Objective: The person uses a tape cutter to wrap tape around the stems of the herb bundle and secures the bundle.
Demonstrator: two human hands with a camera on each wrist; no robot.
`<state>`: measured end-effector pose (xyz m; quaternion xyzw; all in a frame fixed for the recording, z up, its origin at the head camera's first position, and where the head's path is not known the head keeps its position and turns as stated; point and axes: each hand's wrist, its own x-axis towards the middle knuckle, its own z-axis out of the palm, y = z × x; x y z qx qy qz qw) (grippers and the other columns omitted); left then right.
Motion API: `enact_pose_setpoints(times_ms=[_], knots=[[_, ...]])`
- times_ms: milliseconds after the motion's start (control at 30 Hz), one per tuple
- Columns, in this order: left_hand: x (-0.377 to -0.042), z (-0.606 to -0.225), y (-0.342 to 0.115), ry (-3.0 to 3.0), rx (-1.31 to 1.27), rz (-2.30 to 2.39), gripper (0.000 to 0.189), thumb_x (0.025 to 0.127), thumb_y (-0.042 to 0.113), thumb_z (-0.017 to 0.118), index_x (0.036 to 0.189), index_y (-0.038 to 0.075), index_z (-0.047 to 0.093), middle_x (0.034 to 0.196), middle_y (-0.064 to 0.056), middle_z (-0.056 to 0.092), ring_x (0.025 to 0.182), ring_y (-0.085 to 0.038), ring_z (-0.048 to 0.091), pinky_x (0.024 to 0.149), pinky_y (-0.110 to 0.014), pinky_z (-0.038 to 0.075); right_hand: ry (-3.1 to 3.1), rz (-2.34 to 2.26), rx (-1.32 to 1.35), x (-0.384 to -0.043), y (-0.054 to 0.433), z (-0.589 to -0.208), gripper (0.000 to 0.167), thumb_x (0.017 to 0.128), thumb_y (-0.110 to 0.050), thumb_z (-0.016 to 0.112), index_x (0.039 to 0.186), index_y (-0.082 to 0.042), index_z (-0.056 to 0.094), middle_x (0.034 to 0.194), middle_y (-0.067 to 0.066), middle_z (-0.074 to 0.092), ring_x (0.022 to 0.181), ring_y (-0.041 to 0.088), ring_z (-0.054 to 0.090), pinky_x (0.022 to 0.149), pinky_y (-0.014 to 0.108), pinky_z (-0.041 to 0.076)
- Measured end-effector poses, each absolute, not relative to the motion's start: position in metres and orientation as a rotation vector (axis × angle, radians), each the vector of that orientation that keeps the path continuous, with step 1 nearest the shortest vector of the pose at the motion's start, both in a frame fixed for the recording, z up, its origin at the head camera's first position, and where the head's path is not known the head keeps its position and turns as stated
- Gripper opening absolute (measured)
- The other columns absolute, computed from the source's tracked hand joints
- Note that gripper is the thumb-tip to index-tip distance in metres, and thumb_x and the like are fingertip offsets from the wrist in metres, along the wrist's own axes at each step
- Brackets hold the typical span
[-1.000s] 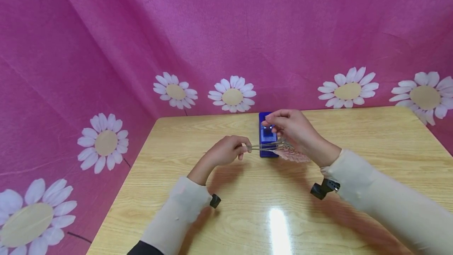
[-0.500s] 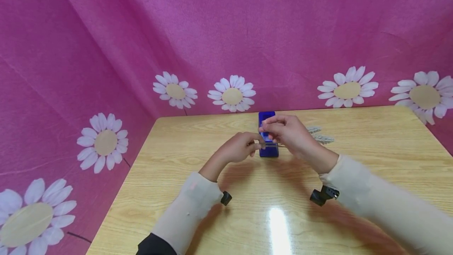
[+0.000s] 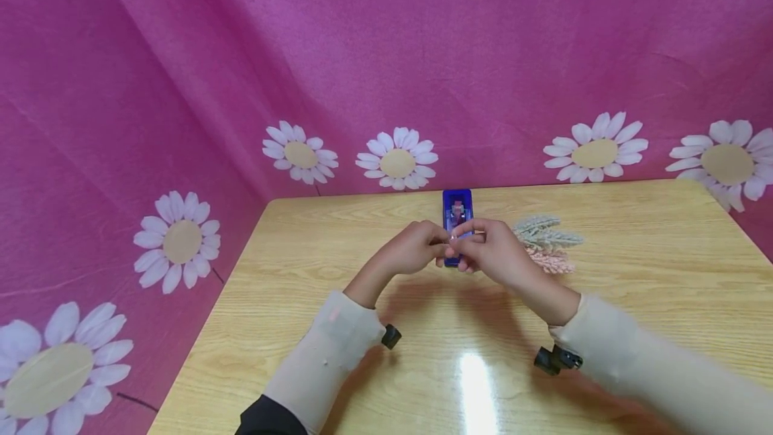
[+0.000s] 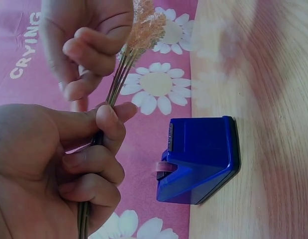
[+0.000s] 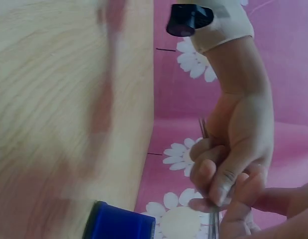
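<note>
My left hand (image 3: 413,248) grips a bundle of thin stems (image 4: 119,82), its fingers curled round them in the left wrist view. The heads of these dried grass flowers, grey-green (image 3: 546,228) and pink (image 3: 551,260), stick out to the right past my right hand (image 3: 498,250). That hand's thumb and index finger pinch a small shiny strip, like clear tape, right at the left fingertips. Both hands meet over the front of a blue tape dispenser (image 3: 448,201), which stands on the table with its pinkish tape roll (image 3: 457,209) showing. The right palm hides part of the stems.
The wooden table (image 3: 634,274) ends at a pink cloth (image 3: 483,72) with white daisies, behind and at the left. A black wrist camera (image 3: 391,336) hangs under the left sleeve, another (image 3: 548,360) under the right.
The left hand has moved right with the stems, until its fingertips meet the right hand's. The right fingertips have come down slightly towards the stems. The flower heads now extend further right.
</note>
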<state>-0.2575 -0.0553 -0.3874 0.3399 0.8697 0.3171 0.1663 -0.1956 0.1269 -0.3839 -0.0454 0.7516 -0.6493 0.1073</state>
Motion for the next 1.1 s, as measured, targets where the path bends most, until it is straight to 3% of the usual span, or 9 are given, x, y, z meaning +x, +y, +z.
enact_pose_setpoints(times_ms=[233,533,767,1100], knots=[[-0.255,-0.383,-0.055,2.459,0.940,0.914,0.029,0.105,0.014,0.060,0.079,0.007,0.072,0.066,0.002,0.059,0.054,-0.008,0.036,0.051,-0.022,0.028,2.328,-1.872,-0.184,-0.186,0.125,-0.395,0.023,0.103,-0.003,0.060,0.122,0.011,0.057,0.082,0.005,0.075,0.059,0.015,0.067,0.060,0.028,0.059],[-0.253,-0.384,-0.054,2.392,0.912,0.945,0.024,0.104,0.012,0.063,0.084,0.007,0.076,0.065,0.003,0.062,0.055,-0.008,0.037,0.051,-0.022,0.027,2.517,-1.831,-0.187,-0.177,0.122,-0.408,0.016,0.102,-0.003,0.062,0.114,0.007,0.059,0.083,0.010,0.075,0.061,0.024,0.069,0.059,0.031,0.060],[-0.253,-0.385,-0.055,2.358,0.921,0.961,0.024,0.104,0.010,0.062,0.085,0.008,0.077,0.066,0.004,0.063,0.055,-0.008,0.036,0.052,-0.022,0.028,2.558,-1.846,-0.197,-0.171,0.121,-0.412,0.014,0.102,-0.006,0.064,0.110,0.004,0.058,0.086,0.011,0.076,0.062,0.022,0.069,0.063,0.038,0.061],[-0.254,-0.383,-0.058,2.321,0.964,0.971,0.024,0.102,0.008,0.058,0.089,0.007,0.078,0.070,0.002,0.066,0.054,-0.008,0.035,0.051,-0.023,0.028,2.551,-1.905,-0.265,-0.163,0.123,-0.416,0.020,0.101,-0.003,0.065,0.105,-0.001,0.046,0.092,0.017,0.077,0.061,0.021,0.068,0.061,0.031,0.060]])
